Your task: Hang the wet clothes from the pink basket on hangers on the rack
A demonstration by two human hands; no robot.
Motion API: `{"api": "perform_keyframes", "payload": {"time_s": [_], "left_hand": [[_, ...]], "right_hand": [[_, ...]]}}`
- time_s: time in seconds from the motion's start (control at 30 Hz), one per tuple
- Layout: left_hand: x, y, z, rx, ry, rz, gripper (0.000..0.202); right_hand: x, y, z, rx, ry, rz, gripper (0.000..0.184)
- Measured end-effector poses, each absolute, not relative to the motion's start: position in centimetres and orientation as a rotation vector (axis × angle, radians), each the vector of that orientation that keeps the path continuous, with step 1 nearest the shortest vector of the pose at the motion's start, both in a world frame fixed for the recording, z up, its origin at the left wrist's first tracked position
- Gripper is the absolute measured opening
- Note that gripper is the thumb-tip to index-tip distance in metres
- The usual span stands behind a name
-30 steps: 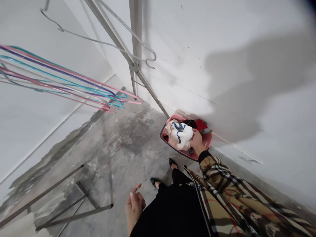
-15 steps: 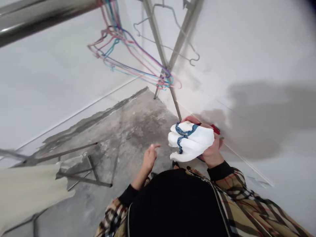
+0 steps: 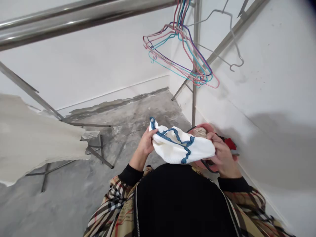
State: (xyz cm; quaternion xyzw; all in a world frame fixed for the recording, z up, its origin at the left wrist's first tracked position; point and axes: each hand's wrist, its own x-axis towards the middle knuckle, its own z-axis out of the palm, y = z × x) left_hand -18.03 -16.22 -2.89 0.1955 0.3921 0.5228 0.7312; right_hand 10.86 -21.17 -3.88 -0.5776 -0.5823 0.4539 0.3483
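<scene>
Far left of the white knit garment with blue trim (image 3: 180,149): hanging cream fabric sheet (image 3: 37,141), cut off at the frame edge, top hidden. Above and left of the garment: shiny steel rail (image 3: 74,16), running out of view on the left. Below the rail, left of the garment: dark metal floor struts (image 3: 98,154) on bare grey concrete floor (image 3: 138,108), partly hidden behind the cream sheet.

Touching the garment's left end: left hand (image 3: 145,144), fingers curled tight round the blue-edged corner, thumb side hidden under the cloth. Garment itself bunched, held up between both hands, in front of the black top (image 3: 182,197). Blue marks on it read as trim only, not letters; shape of the piece impossible to tell while crumpled.

Above the garment: bundle of pink, teal and purple wire hangers (image 3: 187,62) on the rail; right of those, one bare grey wire hanger (image 3: 232,42), hook end out of frame.

Just behind the garment's right half: round pink plastic basket (image 3: 206,126), mostly covered; beige lump (image 3: 199,132) and red cloth (image 3: 230,144) inside, both hard to identify.

At the garment's right end: right hand (image 3: 222,154), closed on the cloth, fingertips buried in folds. Below: tan plaid sleeves (image 3: 116,200), cuffs black. Far right: plain white wall (image 3: 271,82).
</scene>
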Motion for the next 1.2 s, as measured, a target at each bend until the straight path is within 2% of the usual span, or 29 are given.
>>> {"api": "perform_keyframes", "payload": {"time_s": [0.07, 0.17, 0.23, 0.37, 0.43, 0.6, 0.73, 0.97, 1.2], "left_hand": [[-19.0, -16.7, -1.0, 0.429, 0.836, 1.254, 0.052], [-19.3, -17.6, 1.0, 0.422, 0.772, 1.328, 0.05], [-19.1, -18.3, 1.8, 0.428, 0.742, 1.327, 0.05], [-18.6, -19.4, 2.4, 0.438, 0.721, 1.334, 0.049], [-18.6, -19.7, 2.5, 0.44, 0.708, 1.339, 0.049], [-20.0, -20.1, 2.3, 0.51, 0.777, 1.395, 0.047], [-22.5, -20.2, 1.0, 0.718, 0.969, 1.51, 0.047], [-26.2, -20.2, -1.7, 1.42, 1.445, 1.352, 0.036], [-26.9, -19.4, -2.2, 1.491, 1.697, 1.253, 0.018]], "right_hand": [[10.6, -21.5, -3.8, -1.402, -1.53, 1.362, 0.046], [9.4, -21.5, -4.2, -1.29, -1.884, 1.553, 0.045], [7.9, -21.2, -4.3, -1.237, -2.03, 1.478, 0.045], [3.3, -20.1, -4.1, -1.083, -1.941, 1.161, 0.055], [0.9, -19.7, -4.1, -0.993, -1.957, 1.141, 0.057], [-1.9, -19.1, -4.5, -1.065, -1.827, 1.244, 0.033], [-0.8, -18.2, -3.6, -1.159, -1.615, 1.068, 0.026], [0.2, -16.9, 0.1, -1.138, -1.471, 0.801, 0.025], [1.0, -15.9, 2.1, -1.11, -1.384, 0.728, 0.03]]}}
